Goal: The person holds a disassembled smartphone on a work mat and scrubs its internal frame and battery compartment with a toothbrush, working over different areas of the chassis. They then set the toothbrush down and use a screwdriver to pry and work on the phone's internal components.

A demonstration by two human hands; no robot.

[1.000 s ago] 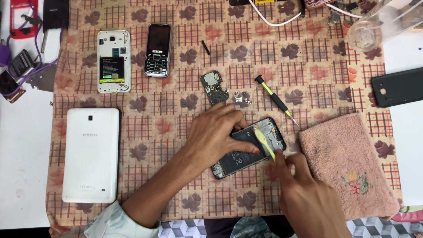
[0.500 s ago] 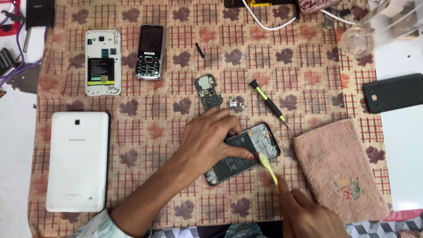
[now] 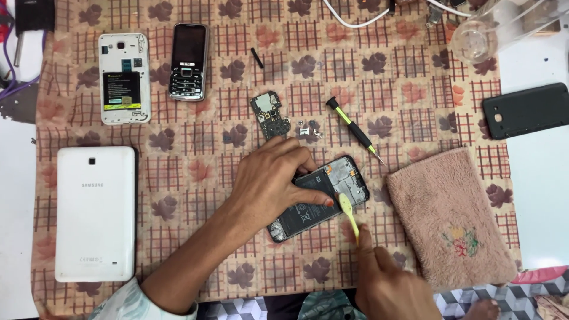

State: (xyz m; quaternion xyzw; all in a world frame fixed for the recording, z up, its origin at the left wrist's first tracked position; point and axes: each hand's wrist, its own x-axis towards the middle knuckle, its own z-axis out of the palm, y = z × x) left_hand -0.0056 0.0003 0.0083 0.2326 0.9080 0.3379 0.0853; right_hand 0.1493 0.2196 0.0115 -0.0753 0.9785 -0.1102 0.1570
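Over a leaf-patterned cloth (image 3: 237, 71), our left hand (image 3: 269, 181) presses flat, fingers spread, on an opened phone (image 3: 323, 198) lying at the cloth's centre, while our right hand (image 3: 388, 284) pinches a yellow brush (image 3: 348, 212) whose tip touches the phone's frame beside a screwdriver (image 3: 354, 130).

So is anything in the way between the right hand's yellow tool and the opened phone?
Nothing visible. The right hand holds the yellow tool, whose tip already reaches the opened phone; the left hand presses beside it.
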